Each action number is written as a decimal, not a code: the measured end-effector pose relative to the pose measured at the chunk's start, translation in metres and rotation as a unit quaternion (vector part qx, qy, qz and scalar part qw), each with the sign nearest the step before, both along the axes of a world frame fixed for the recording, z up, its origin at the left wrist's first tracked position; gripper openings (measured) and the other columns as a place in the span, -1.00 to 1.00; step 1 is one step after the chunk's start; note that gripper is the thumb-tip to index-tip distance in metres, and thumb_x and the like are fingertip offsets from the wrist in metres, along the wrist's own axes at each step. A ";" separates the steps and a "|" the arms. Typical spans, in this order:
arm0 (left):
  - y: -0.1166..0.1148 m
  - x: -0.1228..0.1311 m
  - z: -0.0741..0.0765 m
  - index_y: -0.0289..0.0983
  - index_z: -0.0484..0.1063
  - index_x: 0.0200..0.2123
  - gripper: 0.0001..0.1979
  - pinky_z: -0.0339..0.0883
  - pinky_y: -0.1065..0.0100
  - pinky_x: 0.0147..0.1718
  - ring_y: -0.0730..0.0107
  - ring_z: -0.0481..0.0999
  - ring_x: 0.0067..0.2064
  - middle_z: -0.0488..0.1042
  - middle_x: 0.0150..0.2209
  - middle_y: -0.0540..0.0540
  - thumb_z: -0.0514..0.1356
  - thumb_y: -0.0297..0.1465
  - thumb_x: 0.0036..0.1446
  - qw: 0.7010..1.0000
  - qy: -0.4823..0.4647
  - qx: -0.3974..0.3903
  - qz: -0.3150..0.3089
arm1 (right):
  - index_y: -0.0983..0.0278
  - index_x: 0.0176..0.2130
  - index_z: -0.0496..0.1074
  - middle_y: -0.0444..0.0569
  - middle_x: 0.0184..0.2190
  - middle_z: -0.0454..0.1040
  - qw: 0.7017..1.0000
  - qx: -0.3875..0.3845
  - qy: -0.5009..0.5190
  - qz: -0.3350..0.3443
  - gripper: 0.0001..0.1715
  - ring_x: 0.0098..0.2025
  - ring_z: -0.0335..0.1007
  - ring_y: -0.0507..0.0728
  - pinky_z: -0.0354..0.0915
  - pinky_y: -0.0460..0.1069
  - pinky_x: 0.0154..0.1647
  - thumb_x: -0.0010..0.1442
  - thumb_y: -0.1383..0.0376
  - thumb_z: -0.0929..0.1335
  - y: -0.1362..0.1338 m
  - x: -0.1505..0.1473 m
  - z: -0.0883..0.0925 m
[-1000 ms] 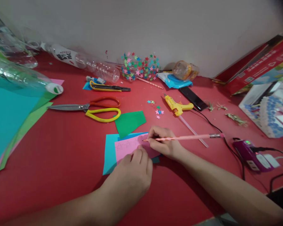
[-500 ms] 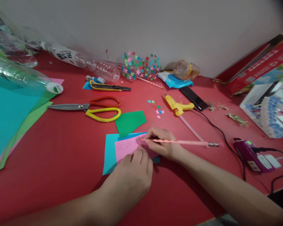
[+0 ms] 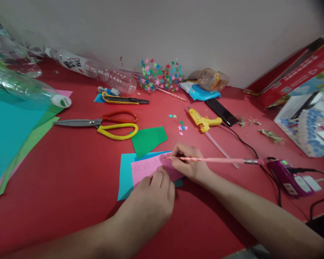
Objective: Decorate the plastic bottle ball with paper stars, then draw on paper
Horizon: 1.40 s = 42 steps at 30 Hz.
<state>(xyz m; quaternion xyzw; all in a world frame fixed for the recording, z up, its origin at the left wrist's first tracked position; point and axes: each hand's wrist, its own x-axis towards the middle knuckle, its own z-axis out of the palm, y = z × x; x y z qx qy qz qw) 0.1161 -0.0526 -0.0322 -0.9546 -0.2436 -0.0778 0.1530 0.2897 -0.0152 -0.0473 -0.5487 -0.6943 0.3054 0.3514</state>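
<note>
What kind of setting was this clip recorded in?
Probably a craft table, perhaps at home: large scissors and a yellow glue gun lie on the red tabletop, and the hands are at a sheet of pink paper with a pencil.

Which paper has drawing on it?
The pink paper under the left hand: it has marks like A's. No marks show on the dark green piece beyond it or the light blue sheet beneath.

Pink paper matt; pencil ferrule shiny metal.
</note>
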 end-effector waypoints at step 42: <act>-0.003 -0.003 0.003 -0.44 0.48 -0.19 -0.64 0.40 0.32 -0.53 0.19 0.51 -0.34 0.55 -0.25 -0.32 0.02 -0.63 -0.06 0.999 0.003 -0.026 0.023 | 0.24 -0.41 0.25 -0.22 -0.61 0.30 0.987 -0.080 0.141 -0.003 -0.89 -0.58 0.22 -0.05 0.15 -0.15 -0.56 0.18 0.31 0.26 0.001 0.004 0.005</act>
